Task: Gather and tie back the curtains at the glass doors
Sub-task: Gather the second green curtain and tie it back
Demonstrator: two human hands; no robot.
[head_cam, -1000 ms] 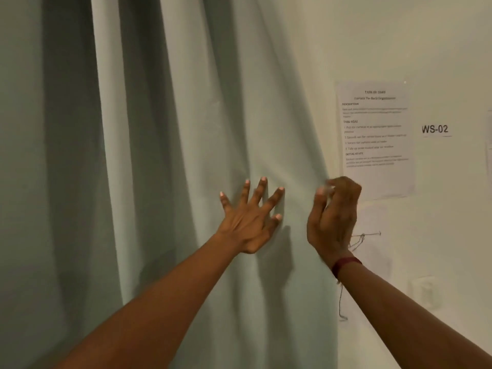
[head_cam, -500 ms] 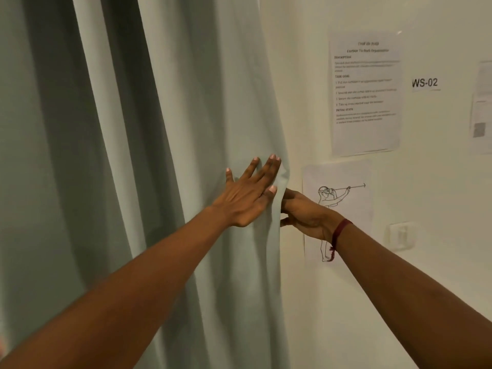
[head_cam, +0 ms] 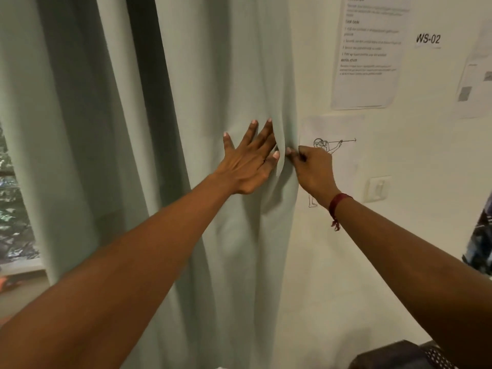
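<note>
Curtain [head_cam: 213, 89] hangs straight down in front of me, long axis vertical, folds running top to bottom, its right edge right against the wall [head_cam: 346, 262]. My left hand [head_cam: 250, 161] is spread wide, palm flat on the fabric near that edge, fingers pointing up and a bit right; it presses but grips nothing. My right hand [head_cam: 311, 169] is curled at the curtain's edge, thumb & fingertips pinched on the hem where a fold bunches between my 2 hands. Red thread band [head_cam: 339, 206] sits on my right wrist. Behind the right hand a line drawing sheet [head_cam: 335, 145] is stuck to the wall, w/ a printed instruction sheet [head_cam: 370, 49] above it and a "WS-02" label [head_cam: 428, 39] to the right. Wall switch [head_cam: 378, 187] is just right of my right wrist. At far left, glass [head_cam: 13, 209] shows foliage outside.
</note>
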